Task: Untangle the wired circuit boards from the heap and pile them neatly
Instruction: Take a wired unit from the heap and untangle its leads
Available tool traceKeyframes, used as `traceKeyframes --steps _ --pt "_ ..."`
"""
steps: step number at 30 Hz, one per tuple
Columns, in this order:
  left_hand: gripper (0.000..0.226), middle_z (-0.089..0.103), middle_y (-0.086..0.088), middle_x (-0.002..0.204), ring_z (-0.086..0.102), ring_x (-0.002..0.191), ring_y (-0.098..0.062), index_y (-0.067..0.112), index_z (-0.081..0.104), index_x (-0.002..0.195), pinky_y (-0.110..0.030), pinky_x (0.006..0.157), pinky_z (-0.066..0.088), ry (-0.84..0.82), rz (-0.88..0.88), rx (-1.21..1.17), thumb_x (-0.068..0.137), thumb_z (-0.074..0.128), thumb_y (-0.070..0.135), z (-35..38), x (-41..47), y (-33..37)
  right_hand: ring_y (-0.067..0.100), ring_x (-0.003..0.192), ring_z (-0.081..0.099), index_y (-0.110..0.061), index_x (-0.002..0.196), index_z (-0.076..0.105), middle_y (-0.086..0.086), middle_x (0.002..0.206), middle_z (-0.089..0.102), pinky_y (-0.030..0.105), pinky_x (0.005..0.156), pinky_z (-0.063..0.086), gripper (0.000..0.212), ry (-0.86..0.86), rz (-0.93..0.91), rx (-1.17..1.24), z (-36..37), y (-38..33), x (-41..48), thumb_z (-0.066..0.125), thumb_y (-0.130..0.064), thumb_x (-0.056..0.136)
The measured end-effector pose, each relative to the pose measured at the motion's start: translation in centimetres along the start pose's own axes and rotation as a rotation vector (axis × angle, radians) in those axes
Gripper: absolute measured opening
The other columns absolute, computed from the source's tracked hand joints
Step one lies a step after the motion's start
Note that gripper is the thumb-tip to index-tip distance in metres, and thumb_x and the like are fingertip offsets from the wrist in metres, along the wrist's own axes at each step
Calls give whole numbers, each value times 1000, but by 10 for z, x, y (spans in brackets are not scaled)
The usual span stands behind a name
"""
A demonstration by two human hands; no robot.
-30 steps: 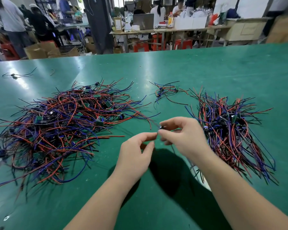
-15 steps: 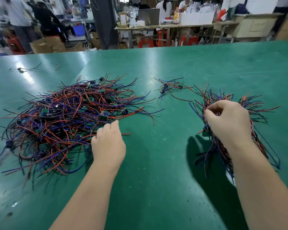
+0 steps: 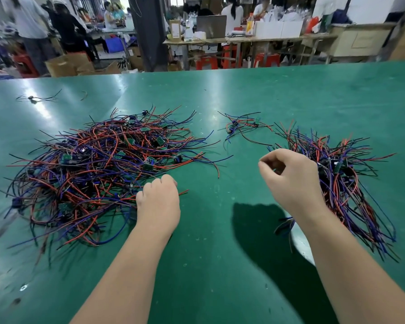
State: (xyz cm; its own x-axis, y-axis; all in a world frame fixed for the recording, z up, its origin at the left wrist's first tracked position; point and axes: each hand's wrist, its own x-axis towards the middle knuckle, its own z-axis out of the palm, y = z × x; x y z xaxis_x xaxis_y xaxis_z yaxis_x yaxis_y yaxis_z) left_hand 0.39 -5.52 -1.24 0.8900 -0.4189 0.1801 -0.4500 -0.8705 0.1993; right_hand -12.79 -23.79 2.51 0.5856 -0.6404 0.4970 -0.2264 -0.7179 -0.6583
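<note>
**Hands poised between the tangled heap and the sorted pile**

On the green table (image 3: 220, 265), the big tangled heap (image 3: 98, 174) of wired circuit boards lies to the left. Its red, blue and black leads run in all directions, with small green boards showing among them. The neat pile (image 3: 341, 183) lies to the right, its wires running roughly one way, from far to near. Between the two and farther back sits a small cluster (image 3: 241, 127) of a few wired boards, apart from both.

The left hand (image 3: 158, 202) rests at the near edge of the heap, knuckles up and fingers bent down among the wires. The fingertips are hidden, so it cannot be told whether they grip a lead.

The right hand (image 3: 292, 178) hangs just left of the neat pile with its fingers curled in. The thumb tip is close to the forefinger tip, and nothing is visible between them.

A lone wired piece (image 3: 33, 98) lies far off at the left rear of the table. Beyond the table are workbenches (image 3: 243, 39), red stools (image 3: 265, 60), cardboard boxes (image 3: 66, 65) and people at work.
</note>
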Motion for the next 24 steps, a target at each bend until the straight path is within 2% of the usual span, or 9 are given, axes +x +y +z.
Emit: traceKeyframes --steps 4,8,10,12,14,16,19,21,24 --pt "49 53 -16 112 45 103 -32 3 49 118 -35 91 33 240 110 -364 75 46 -19 -5 -3 4 5 52 54 -20 71 68 -9 56 61 12 58 42 11 -78 53 40 1 2 1 67 -14 80" --pt "42 55 -18 96 51 88 -35 -4 58 104 -46 83 44 501 379 -572 71 37 -19 -15 -17 24 9 51 56 -29 81 69 -2 61 68 23 58 46 13 -538 110 139 7 -1 -2 75 -18 78" --pt "41 54 -14 95 50 86 -31 -1 57 103 -46 78 47 547 535 -635 72 32 -10 -17 -30 35 13 60 54 -35 98 67 0 76 70 28 65 46 33 -797 96 301 10 -8 -9 81 -21 72" --pt "39 50 -8 100 48 89 -26 8 52 106 -43 78 46 546 676 -677 73 35 -3 -17 -44 45 11 64 48 -37 96 65 -6 79 67 23 63 44 32 -929 -5 417 16 -16 -18 79 -17 75" --pt "43 45 -1 103 47 90 -24 14 48 109 -38 81 45 485 774 -718 72 38 -5 -16 -53 53 7 68 45 -19 77 67 -6 72 57 25 63 41 10 -871 -82 462 25 -22 -25 66 -9 78" --pt "45 46 0 102 49 89 -23 15 48 109 -32 84 46 434 796 -778 75 41 -12 -15 -55 58 9 70 42 -4 66 58 2 68 48 29 63 38 9 -778 -56 491 29 -25 -29 52 -7 72" --pt "36 50 -4 99 49 92 -17 11 49 105 -18 90 40 514 713 -829 80 52 -15 -14 -48 54 3 62 50 -19 65 62 -10 62 57 21 59 42 28 -708 66 657 29 -28 -26 58 -4 88" --pt "26 49 -1 103 47 97 -14 6 52 107 -20 93 38 592 617 -790 84 55 -6 -13 -40 47 8 64 63 -18 77 64 -5 69 67 20 60 45 22 -625 195 787 26 -26 -20 53 -11 95" --pt "22 47 6 105 49 98 -13 5 55 111 -20 92 38 496 428 -774 89 54 9 -11 -31 38 15 73 69 -21 76 67 2 79 72 20 59 48 25 -432 291 902 20 -22 -11 51 -18 95"
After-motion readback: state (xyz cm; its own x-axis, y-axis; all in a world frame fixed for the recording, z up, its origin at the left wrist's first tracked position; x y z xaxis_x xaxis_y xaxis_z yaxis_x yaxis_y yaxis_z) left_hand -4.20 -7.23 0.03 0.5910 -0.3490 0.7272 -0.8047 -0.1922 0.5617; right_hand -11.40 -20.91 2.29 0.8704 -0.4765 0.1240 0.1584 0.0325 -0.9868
